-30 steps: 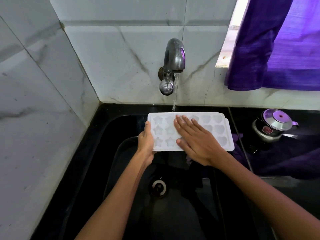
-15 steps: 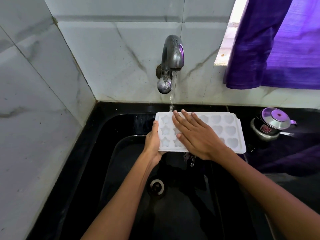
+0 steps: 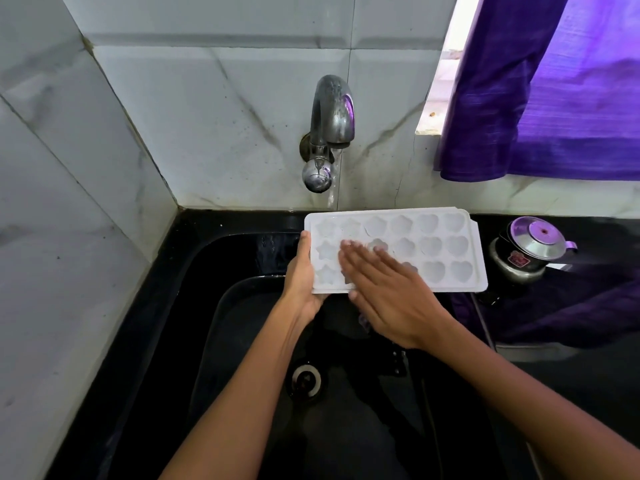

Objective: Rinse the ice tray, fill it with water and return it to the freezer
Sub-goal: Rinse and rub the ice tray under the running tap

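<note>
The ice tray (image 3: pixel 429 251) has shifted right under the tap (image 3: pixel 329 133), so the thin stream now lands at its far left edge and the rinse is under way. Over the sink (image 3: pixel 207 306), the left hand (image 3: pixel 304 278) grips its left end; the right hand (image 3: pixel 388 289) lies flat, fingers (image 3: pixel 356 258) straight, rubbing the star moulds.

The ice tray (image 3: pixel 446 251) is white, moulded with star, flower and heart shapes. The sink (image 3: pixel 214 327) and counter (image 3: pixel 588 368) are glossy black. The wall tiles (image 3: pixel 214 109) are pale grey marble with dark veins. The curtain (image 3: pixel 561 88) is purple, the tap (image 3: pixel 330 123) dull silver.
</note>
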Demonstrator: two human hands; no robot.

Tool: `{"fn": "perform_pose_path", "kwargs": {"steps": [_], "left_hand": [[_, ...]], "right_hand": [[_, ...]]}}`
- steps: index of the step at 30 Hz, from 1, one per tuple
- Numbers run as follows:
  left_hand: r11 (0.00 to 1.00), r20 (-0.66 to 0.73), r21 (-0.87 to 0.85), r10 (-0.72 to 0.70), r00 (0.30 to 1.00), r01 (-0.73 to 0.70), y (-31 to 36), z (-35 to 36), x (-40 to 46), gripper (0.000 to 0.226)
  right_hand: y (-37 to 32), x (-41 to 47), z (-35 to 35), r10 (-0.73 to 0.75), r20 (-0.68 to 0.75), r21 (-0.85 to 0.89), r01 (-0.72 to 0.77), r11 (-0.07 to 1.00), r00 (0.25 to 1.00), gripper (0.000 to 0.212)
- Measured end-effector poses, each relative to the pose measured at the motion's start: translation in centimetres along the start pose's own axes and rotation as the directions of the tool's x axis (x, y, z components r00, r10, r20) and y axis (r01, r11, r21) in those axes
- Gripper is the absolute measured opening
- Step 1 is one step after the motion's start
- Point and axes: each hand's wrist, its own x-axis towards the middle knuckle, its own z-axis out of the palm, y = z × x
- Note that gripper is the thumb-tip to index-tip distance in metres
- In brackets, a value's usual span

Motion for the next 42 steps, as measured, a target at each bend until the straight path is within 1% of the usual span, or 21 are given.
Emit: {"fn": "perform_pose_path", "kwargs": {"steps": [2, 4, 8, 10, 12, 14, 15, 16, 18, 20, 23, 26, 27, 29, 33, 34, 36, 38, 40, 42], "left_hand": [[1.0, 0.031, 0.011, -0.002, 1.0, 0.002, -0.1, 0.5, -0.1, 0.063], [0.999, 0.051, 0.035, -0.011, 0.999, 0.009, -0.4, 1.2, -0.3, 0.061], [0.997, 0.087, 0.077, -0.013, 0.996, 0.006, -1.1, 2.4, -0.6, 0.058], [0.998, 0.094, 0.054, -0.02, 0.995, 0.015, -1.0, 2.3, -0.7, 0.057], [0.998, 0.072, 0.051, -0.025, 0.997, 0.022, -0.5, 1.9, -0.9, 0.057], [0.999, 0.034, 0.029, -0.036, 0.999, 0.035, 0.0, 1.1, -0.5, 0.064], [0.999, 0.005, 0.01, -0.034, 0.999, 0.034, 0.2, 0.6, -0.4, 0.068], [0.999, -0.026, -0.006, -0.034, 0.999, 0.034, 0.5, 0.0, -0.4, 0.07], [0.999, -0.06, -0.035, -0.022, 0.998, 0.019, 0.8, -1.3, -0.3, 0.069], [0.999, -0.092, -0.046, -0.015, 0.996, 0.01, 1.0, -2.5, -0.6, 0.065], [0.998, -0.128, -0.061, -0.002, 0.992, -0.005, 1.0, -4.0, -1.5, 0.06], [0.999, -0.149, -0.045, -0.002, 0.989, -0.005, 0.9, -4.9, -2.3, 0.061], [0.999, -0.16, -0.035, -0.006, 0.987, 0.0, 0.9, -5.1, -2.5, 0.062], [1.0, -0.166, 0.004, 0.004, 0.986, -0.003, 0.8, -5.4, -2.9, 0.061], [0.995, -0.167, 0.085, 0.059, 0.984, -0.045, 0.7, -6.3, -3.4, 0.053], [0.995, -0.172, 0.081, 0.066, 0.983, -0.053, 0.9, -6.4, -3.6, 0.052], [0.999, -0.172, 0.02, 0.046, 0.984, -0.043, 1.5, -6.8, -4.1, 0.052], [0.999, -0.194, -0.033, 0.032, 0.981, -0.04, 2.0, -7.6, -4.5, 0.054], [0.999, -0.246, -0.032, 0.035, 0.969, -0.044, 2.4, -8.5, -4.8, 0.054], [0.999, -0.264, -0.002, 0.052, 0.963, -0.054, 2.7, -9.3, -5.2, 0.054]], "right_hand": [[0.8, 0.4, -0.2, 0.119, -0.032, -0.01, -0.119, 0.993, 0.992, 0.06], [0.9, 1.3, -0.3, 0.197, -0.056, -0.003, -0.197, 0.98, 0.979, 0.063], [-0.4, 3.7, -0.2, 0.235, -0.077, 0.008, -0.235, 0.972, 0.969, 0.063], [-1.0, 4.3, -0.1, 0.212, -0.079, 0.009, -0.212, 0.977, 0.974, 0.06], [-1.5, 3.9, 0.2, 0.118, -0.056, 0.004, -0.118, 0.993, 0.991, 0.058], [-1.9, 2.9, 0.6, 0.009, -0.039, 0.006, -0.009, 1.0, 0.999, 0.056], [-2.0, 2.4, 0.8, -0.02, -0.039, 0.014, 0.02, 1.0, 0.999, 0.055], [-2.1, 1.9, 1.0, -0.018, -0.035, 0.029, 0.019, 0.999, 0.999, 0.055], [-2.2, 1.4, 1.3, 0.051, -0.022, 0.078, -0.049, 0.996, 0.998, 0.057], [-2.2, 1.3, 1.5, 0.142, -0.018, 0.14, -0.138, 0.98, 0.99, 0.064], [-2.7, 1.9, 1.7, 0.253, 0.071, 0.247, -0.262, 0.933, 0.965, 0.078], [-4.1, 3.3, 1.9, 0.307, 0.073, 0.295, -0.314, 0.902, 0.949, 0.082], [-4.8, 3.9, 1.9, 0.301, 0.059, 0.306, -0.305, 0.902, 0.952, 0.081], [-6.2, 5.1, 1.9, 0.239, 0.025, 0.314, -0.235, 0.92, 0.971, 0.076], [-8.7, 6.6, 2.3, 0.027, -0.03, 0.311, -0.016, 0.95, 0.999, 0.063], [-8.8, 6.7, 2.4, -0.03, -0.038, 0.307, 0.041, 0.951, 0.999, 0.061], [-8.2, 6.5, 2.5, -0.125, -0.045, 0.307, 0.133, 0.942, 0.991, 0.057], [-6.8, 5.9, 2.7, -0.137, -0.014, 0.332, 0.134, 0.934, 0.99, 0.054], [-4.9, 5.1, 3.0, -0.072, 0.025, 0.341, 0.059, 0.938, 0.997, 0.058], [-2.8, 4.2, 3.6, 0.007, 0.06, 0.334, -0.027, 0.942, 0.998, 0.066]]}}
